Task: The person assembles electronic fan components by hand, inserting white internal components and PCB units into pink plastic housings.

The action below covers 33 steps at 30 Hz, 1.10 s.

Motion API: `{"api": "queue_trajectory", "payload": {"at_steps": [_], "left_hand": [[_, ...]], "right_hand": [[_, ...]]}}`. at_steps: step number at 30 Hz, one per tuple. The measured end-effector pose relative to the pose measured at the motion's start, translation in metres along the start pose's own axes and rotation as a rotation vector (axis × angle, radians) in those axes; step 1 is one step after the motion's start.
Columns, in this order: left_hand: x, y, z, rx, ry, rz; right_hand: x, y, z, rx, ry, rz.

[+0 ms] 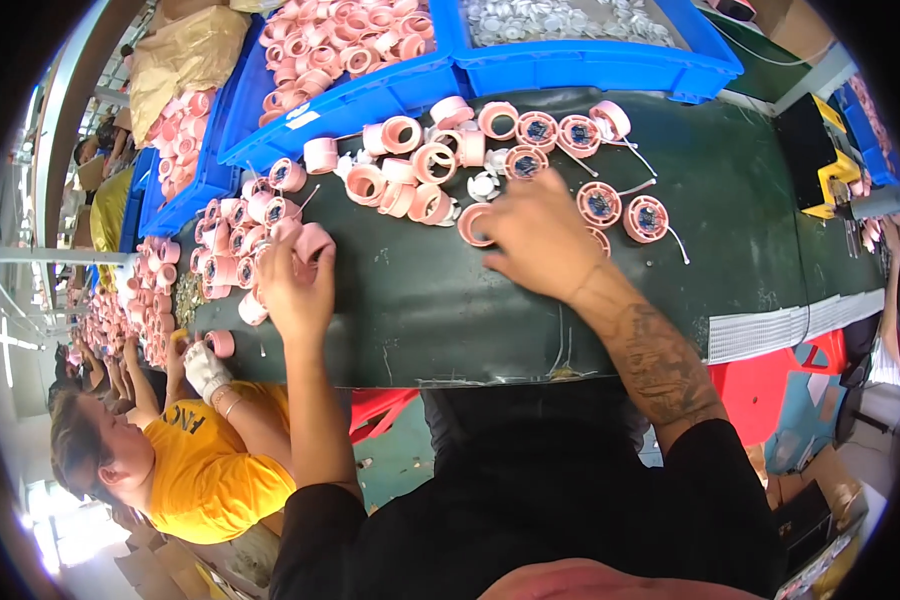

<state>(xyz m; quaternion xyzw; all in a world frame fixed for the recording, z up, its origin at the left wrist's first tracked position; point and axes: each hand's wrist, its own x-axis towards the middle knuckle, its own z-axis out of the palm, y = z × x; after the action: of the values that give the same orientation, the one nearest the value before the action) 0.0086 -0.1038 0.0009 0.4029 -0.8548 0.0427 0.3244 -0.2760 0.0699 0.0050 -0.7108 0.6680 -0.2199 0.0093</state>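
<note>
My left hand [298, 290] is closed round a pink plastic housing [315, 243], a short hollow cup, at the edge of a heap of pink housings with thin wires [238, 235]. My right hand [550, 235], slightly blurred, reaches over the table. Its fingers are bent at the rim of another pink housing [473, 222], whose right side they cover. Just beyond that hand lie a white plastic disc [484, 186] and a cluster of hollow pink housings [398, 170]. Round pink parts with blue circuit boards inside [598, 204] sit to its right, some trailing white wires.
Blue bins along the far edge hold pink housings [345, 45] and small white parts [570, 20]. A dark green mat [420, 320] covers the table. On the right stands a yellow and black device [820, 155]. A person in a yellow shirt [220, 460] works at my left.
</note>
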Motion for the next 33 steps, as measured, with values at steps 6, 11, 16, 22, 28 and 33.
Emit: {"api": "queue_trajectory", "payload": {"at_steps": [6, 11, 16, 22, 28, 33], "left_hand": [[-0.011, 0.095, 0.002, -0.671, -0.144, 0.009], [-0.016, 0.191, 0.016, -0.658, -0.441, 0.237], [-0.016, 0.234, 0.043, -0.631, -0.513, 0.216], [-0.027, 0.202, 0.045, -0.813, -0.452, 0.331], [-0.003, 0.150, 0.033, -1.825, -0.765, -0.563], [0.035, 0.134, 0.051, -2.047, -0.631, -0.448]], "right_hand": [[-0.020, 0.003, -0.047, 0.314, 0.279, 0.110], [-0.089, 0.030, -0.101, 0.739, 0.188, 0.372], [-0.128, 0.022, -0.098, 0.420, 0.281, 0.402], [-0.132, 0.014, -0.093, 0.286, 0.240, 0.438], [-0.097, 0.015, -0.089, 0.290, 0.239, 0.357], [-0.039, 0.022, -0.075, 0.644, 0.281, 0.299]]}}
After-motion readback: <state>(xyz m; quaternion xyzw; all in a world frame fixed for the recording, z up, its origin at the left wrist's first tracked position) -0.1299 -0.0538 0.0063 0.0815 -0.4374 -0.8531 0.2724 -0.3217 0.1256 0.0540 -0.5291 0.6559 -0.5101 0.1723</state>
